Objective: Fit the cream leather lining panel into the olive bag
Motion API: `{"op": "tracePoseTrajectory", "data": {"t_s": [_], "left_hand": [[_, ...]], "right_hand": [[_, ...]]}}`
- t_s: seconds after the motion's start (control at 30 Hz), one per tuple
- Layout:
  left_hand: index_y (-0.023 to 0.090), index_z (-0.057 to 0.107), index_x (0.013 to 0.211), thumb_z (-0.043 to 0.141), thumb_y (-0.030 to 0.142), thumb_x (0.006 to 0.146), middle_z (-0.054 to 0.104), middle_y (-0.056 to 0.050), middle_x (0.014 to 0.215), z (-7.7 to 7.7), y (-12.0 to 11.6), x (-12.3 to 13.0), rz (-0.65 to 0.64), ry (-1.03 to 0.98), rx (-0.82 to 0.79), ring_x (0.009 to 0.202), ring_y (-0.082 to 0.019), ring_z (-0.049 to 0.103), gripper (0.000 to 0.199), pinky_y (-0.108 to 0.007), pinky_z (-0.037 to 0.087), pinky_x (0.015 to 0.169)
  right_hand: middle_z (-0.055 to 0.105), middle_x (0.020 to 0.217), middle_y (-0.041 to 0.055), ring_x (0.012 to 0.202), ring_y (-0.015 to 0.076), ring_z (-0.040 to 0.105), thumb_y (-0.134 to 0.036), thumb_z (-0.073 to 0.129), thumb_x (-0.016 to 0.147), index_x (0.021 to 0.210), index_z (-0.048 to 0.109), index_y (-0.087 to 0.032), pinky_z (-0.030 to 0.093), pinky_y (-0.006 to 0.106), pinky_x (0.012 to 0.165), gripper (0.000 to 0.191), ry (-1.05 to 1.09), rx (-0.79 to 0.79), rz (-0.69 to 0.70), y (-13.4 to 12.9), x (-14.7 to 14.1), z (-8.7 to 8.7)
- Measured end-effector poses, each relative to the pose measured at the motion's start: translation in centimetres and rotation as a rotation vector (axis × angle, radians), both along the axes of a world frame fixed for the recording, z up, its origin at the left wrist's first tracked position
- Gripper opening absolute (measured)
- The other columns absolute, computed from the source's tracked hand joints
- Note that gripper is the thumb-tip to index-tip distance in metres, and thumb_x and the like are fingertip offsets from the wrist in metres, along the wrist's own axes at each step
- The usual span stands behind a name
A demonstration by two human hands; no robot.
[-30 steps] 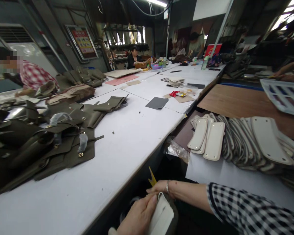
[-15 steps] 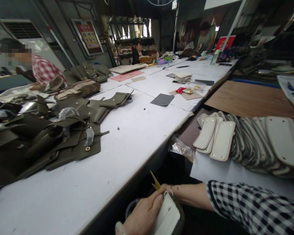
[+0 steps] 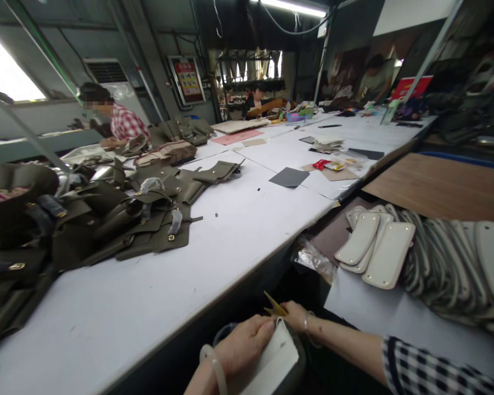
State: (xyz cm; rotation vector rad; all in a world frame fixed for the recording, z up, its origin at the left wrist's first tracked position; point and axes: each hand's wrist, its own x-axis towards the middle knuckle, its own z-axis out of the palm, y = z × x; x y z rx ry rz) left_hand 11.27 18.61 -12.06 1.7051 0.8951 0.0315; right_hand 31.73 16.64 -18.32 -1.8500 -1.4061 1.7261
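Observation:
At the bottom centre, my left hand, with a pale bangle on its wrist, grips the upper edge of a piece with a whitish face and a dark olive edge. Just behind that piece, my right hand is closed on a yellow pointed tool, whose tips stick out to the left. The tool's lower part is hidden. Both hands are below the front edge of the white table, close together.
Dark olive leather pieces cover the left of the white table. Pale panels with rivets are stacked at the right, by a brown board. A person in a checked shirt is at the far left; others are farther back.
The view has tilted up and turned left, so the scene sits lower and farther right. My right hand and the yellow tool have shifted slightly away from my left hand.

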Motion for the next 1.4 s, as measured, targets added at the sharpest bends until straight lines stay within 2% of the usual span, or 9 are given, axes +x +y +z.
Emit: {"op": "tracePoseTrajectory", "data": {"t_s": [0.1, 0.23, 0.3, 0.37, 0.47, 0.6, 0.77, 0.97, 1.4], "left_hand": [[0.022, 0.071, 0.105, 0.034, 0.050, 0.098, 0.070, -0.003, 0.109, -0.1, 0.1, 0.1, 0.015, -0.015, 0.013, 0.102, -0.021, 0.061, 0.047, -0.031, 0.042, 0.095], [0.020, 0.073, 0.093, 0.035, 0.051, 0.097, 0.072, -0.002, 0.098, -0.4, 0.1, 0.0, 0.030, -0.008, -0.009, 0.092, -0.021, 0.063, 0.050, -0.030, 0.045, 0.085], [0.022, 0.072, 0.103, 0.038, 0.051, 0.096, 0.071, -0.002, 0.105, -0.8, 0.1, 0.0, 0.056, -0.005, -0.032, 0.096, -0.021, 0.062, 0.045, -0.030, 0.045, 0.086], [0.023, 0.061, 0.125, 0.045, 0.053, 0.093, 0.069, -0.004, 0.108, -1.2, 0.0, -0.2, 0.132, 0.038, -0.051, 0.094, -0.021, 0.061, 0.047, -0.031, 0.045, 0.084], [0.019, 0.034, 0.146, 0.052, 0.052, 0.089, 0.066, -0.002, 0.095, -1.8, -0.2, -0.3, 0.244, 0.089, -0.099, 0.081, -0.018, 0.057, 0.069, -0.029, 0.043, 0.072], [0.025, 0.014, 0.153, 0.052, 0.045, 0.090, 0.067, 0.002, 0.087, -1.5, -0.5, -0.2, 0.279, 0.036, -0.137, 0.074, -0.015, 0.055, 0.076, -0.028, 0.042, 0.069], [0.030, 0.041, 0.144, 0.051, 0.042, 0.090, 0.070, 0.002, 0.089, -0.3, -0.5, 0.0, 0.244, 0.033, -0.023, 0.077, -0.018, 0.060, 0.055, -0.029, 0.042, 0.071], [0.028, 0.064, 0.117, 0.048, 0.045, 0.094, 0.069, 0.003, 0.087, 0.3, -0.4, 0.3, 0.187, 0.027, 0.052, 0.077, -0.017, 0.060, 0.033, -0.027, 0.042, 0.072], [0.023, 0.066, 0.105, 0.041, 0.045, 0.098, 0.069, 0.002, 0.091, 0.4, -0.4, 0.6, 0.143, -0.038, 0.044, 0.080, -0.015, 0.061, 0.034, -0.024, 0.043, 0.074]], "right_hand": [[0.058, 0.068, -0.0020, 0.046, 0.0110, 0.053, -0.056, 0.049, 0.089, 0.117, 0.051, -0.014, 0.048, 0.026, 0.049, 0.050, -0.074, -0.026, 0.087, 1.5, 3.5, 0.5], [0.063, 0.063, 0.0029, 0.050, 0.0201, 0.062, -0.074, 0.057, 0.069, 0.099, 0.064, -0.015, 0.052, 0.031, 0.046, 0.067, 0.045, -0.216, 0.483, 2.9, 7.5, 3.8], [0.067, 0.067, 0.0056, 0.056, 0.0242, 0.066, -0.071, 0.068, 0.059, 0.089, 0.069, -0.016, 0.052, 0.033, 0.048, 0.063, 0.027, -0.219, 0.671, 3.6, 7.6, 5.2], [0.068, 0.071, 0.0055, 0.062, 0.0247, 0.066, -0.068, 0.073, 0.058, 0.085, 0.069, -0.017, 0.049, 0.031, 0.051, 0.057, -0.083, -0.059, 0.762, 4.2, 6.5, 6.0], [0.070, 0.078, 0.0086, 0.075, 0.0264, 0.066, -0.065, 0.059, 0.079, 0.082, 0.069, -0.017, 0.043, 0.032, 0.062, 0.049, -0.324, 0.317, 0.764, 4.9, 4.3, 6.5], [0.072, 0.081, 0.0161, 0.079, 0.0308, 0.068, -0.053, 0.024, 0.099, 0.080, 0.069, -0.014, 0.038, 0.039, 0.070, 0.063, -0.543, 0.668, 0.798, 5.5, 2.3, 6.7], [0.073, 0.075, 0.0138, 0.071, 0.0284, 0.069, -0.050, 0.024, 0.100, 0.078, 0.068, -0.015, 0.033, 0.036, 0.063, 0.061, -0.604, 0.882, 0.956, 6.3, 0.9, 6.9], [0.072, 0.070, 0.0103, 0.067, 0.0266, 0.070, -0.047, 0.028, 0.100, 0.073, 0.066, -0.017, 0.034, 0.035, 0.060, 0.056, -0.642, 0.971, 1.043, 6.6, 0.3, 7.3], [0.074, 0.072, 0.0105, 0.066, 0.0282, 0.071, -0.045, 0.027, 0.101, 0.076, 0.068, -0.018, 0.041, 0.036, 0.060, 0.055, -0.692, 0.901, 0.980, 5.1, 0.2, 6.8]]}}
